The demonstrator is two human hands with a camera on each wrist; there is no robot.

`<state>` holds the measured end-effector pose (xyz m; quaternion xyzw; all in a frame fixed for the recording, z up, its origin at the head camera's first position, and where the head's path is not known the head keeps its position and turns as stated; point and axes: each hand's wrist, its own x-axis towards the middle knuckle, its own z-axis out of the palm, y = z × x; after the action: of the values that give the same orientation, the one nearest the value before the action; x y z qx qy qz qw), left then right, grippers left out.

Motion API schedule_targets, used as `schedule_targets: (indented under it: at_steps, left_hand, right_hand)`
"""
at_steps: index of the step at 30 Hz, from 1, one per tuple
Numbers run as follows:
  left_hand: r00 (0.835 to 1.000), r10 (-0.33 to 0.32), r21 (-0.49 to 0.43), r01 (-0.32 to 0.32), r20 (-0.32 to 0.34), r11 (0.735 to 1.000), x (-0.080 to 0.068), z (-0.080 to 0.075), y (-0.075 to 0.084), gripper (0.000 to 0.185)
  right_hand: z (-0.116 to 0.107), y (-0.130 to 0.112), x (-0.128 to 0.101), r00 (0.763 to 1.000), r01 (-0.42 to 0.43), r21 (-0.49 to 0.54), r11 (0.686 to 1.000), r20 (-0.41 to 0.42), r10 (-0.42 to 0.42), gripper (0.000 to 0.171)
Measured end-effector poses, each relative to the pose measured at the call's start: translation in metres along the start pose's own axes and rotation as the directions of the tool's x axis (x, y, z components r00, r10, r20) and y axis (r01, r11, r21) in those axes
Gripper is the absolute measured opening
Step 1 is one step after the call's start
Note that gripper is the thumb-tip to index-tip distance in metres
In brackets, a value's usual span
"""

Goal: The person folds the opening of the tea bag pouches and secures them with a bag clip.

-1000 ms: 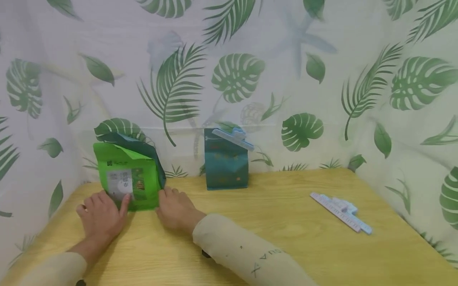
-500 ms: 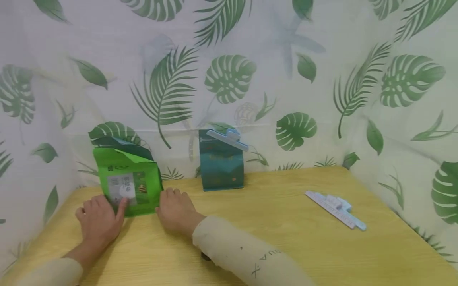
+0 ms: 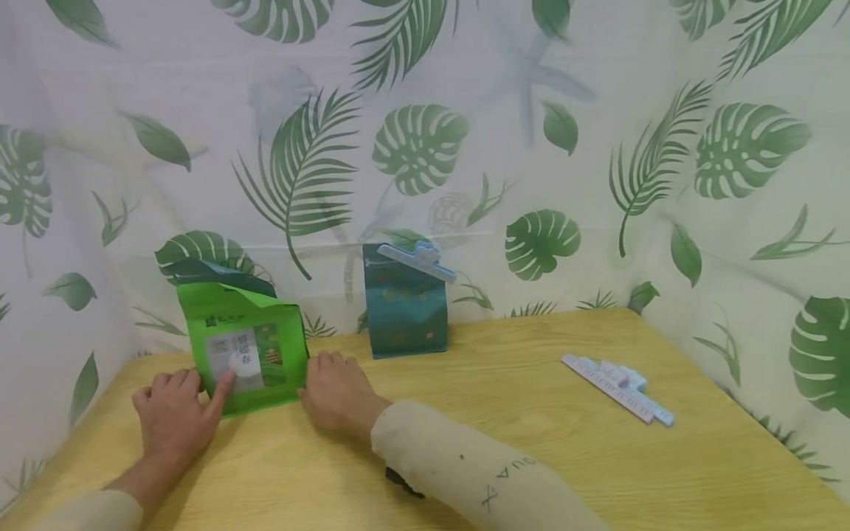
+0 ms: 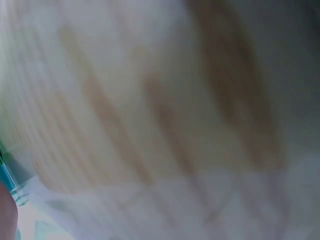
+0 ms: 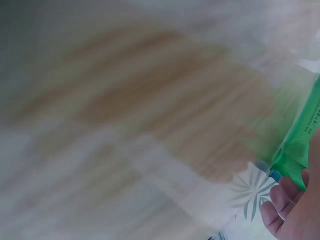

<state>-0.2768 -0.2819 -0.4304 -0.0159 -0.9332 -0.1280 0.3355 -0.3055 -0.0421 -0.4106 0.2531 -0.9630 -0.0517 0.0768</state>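
Green bag point(image 3: 246, 346) nudged right, hands point(image 3: 174, 417) flanking.

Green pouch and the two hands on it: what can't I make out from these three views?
- Left wrist view: motion blur; only wood grain shows, no hand.
- Right wrist view: blurred; just a strip of the green pouch and right fingertips, cut by the edge.
- Head view: label print on the pouch too small; the right hand hides its own contact; the left hand covers the pouch's lower corner.
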Motion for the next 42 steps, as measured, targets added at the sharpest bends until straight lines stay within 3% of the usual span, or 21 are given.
schedule_targets:
  at_steps: [6,14,20,31,34,39,42]
  left_hand:
    - [0.999,0.036,-0.030,-0.034,0.041,0.999,0.000,0.008,0.006,0.060]
    - [0.994,0.101,-0.031,-0.100,0.030,0.994,0.000,0.009,0.010,0.055]
    - [0.985,0.167,-0.045,-0.165,0.050,0.985,0.001,0.011,0.017,0.052]
    - [0.964,0.267,-0.133,-0.262,0.017,0.956,0.000,0.011,0.021,0.043]
    - [0.952,0.305,-0.136,-0.303,-0.005,0.943,-0.001,0.013,0.025,0.044]
    - [0.911,0.410,-0.110,-0.413,-0.056,0.904,-0.001,0.018,0.032,0.045]
    - [0.896,0.439,-0.117,-0.444,-0.071,0.888,-0.001,0.019,0.035,0.044]
  right_hand:
    - [0.003,0.014,-0.009,1.000,0.000,0.029,1.000,0.008,0.000,0.046]
    - [0.004,0.023,-0.015,1.000,0.028,0.071,0.997,0.000,-0.029,0.043]
    - [0.006,0.035,-0.022,0.998,0.059,0.095,0.994,-0.022,-0.057,0.041]
    - [0.009,0.052,-0.030,0.988,0.144,0.090,0.986,-0.075,-0.137,0.046]
    - [0.011,0.059,-0.032,0.984,0.164,0.091,0.982,-0.084,-0.156,0.045]
    - [0.013,0.072,-0.040,0.978,0.194,0.068,0.979,-0.095,-0.188,0.041]
    - [0.013,0.078,-0.045,0.973,0.211,0.066,0.975,-0.105,-0.203,0.040]
